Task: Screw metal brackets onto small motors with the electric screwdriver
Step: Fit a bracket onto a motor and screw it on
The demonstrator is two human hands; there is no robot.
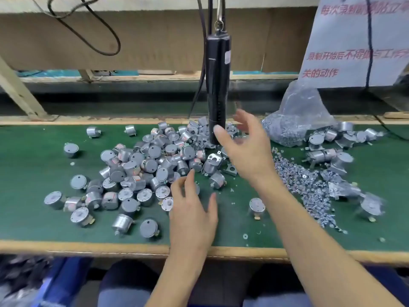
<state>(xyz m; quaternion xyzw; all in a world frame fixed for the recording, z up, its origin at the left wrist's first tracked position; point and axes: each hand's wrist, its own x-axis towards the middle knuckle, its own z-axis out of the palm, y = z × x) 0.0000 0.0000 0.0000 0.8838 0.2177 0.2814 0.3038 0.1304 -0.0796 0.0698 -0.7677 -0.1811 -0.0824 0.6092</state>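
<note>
Screwdriver [218, 85] hanging at upper centre may swing if the spread right hand [245, 149] bumps it; left hand [192, 209] spreads above motors [155, 160].

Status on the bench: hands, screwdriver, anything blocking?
Left hand open, at motor pile edge. Right hand open, beside hanging screwdriver, not gripping. Nothing blocking.

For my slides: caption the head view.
Open right hand beside the hanging electric screwdriver; left hand low over motors on the green mat.
</note>
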